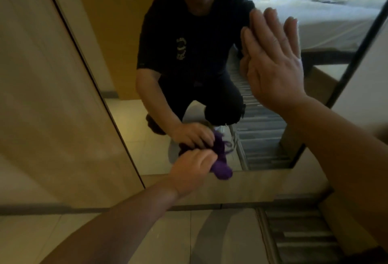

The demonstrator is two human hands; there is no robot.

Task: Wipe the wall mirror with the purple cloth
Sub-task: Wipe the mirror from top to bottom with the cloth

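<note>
wall mirror (pixel 130 58): dark-framed, reaching low toward the tiled floor (pixel 189 234). purple cloth (pixel 221 168): bunched against the glass at the mirror's bottom edge, near the middle. left hand (pixel 192 168): fingers curled tight around the cloth. right hand (pixel 273 60): fingers straight and together, palm flat on the glass toward the right edge.

Premises: a bedroom, in the style of a hotel room. Evidence: a tall dark-framed wall mirror (pixel 189 106) reflects, above the flat open right hand (pixel 273 60), a made bed with white sheets and white pillows (pixel 315 11). Below that hand, striped grey carpet (pixel 294 240) meets pale glossy floor tiles (pixel 147 232). Left of the left hand (pixel 190 171) stand plain beige wood-grain wall panels (pixel 42 95).
</note>
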